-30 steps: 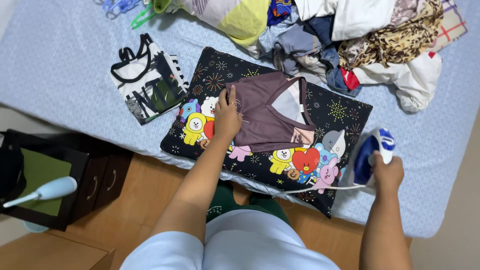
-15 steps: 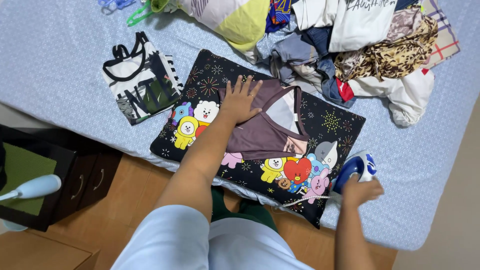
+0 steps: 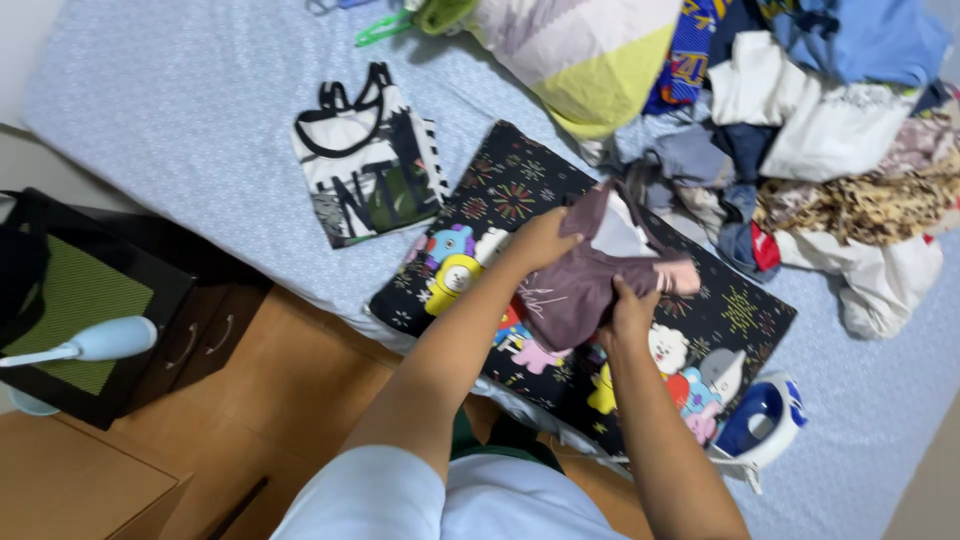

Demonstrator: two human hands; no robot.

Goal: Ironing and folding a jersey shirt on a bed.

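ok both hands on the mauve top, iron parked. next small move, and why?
Probably lay the mauve top flat on the black cartoon-print mat. Left hand and right hand hold it bunched above the mat, and the iron sits unheld at the mat's edge.

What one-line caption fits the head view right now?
Both hands, left hand and right hand, lift a mauve garment off a black cartoon-print mat; the blue-and-white iron rests alongside.

A home bedroom used for ironing. Both hands grip a mauve garment (image 3: 580,285) over a cartoon-print mat (image 3: 740,320) on a bed (image 3: 180,110); beyond lie piled clothes (image 3: 840,140), right an iron (image 3: 760,425), left a dark cabinet (image 3: 190,300).
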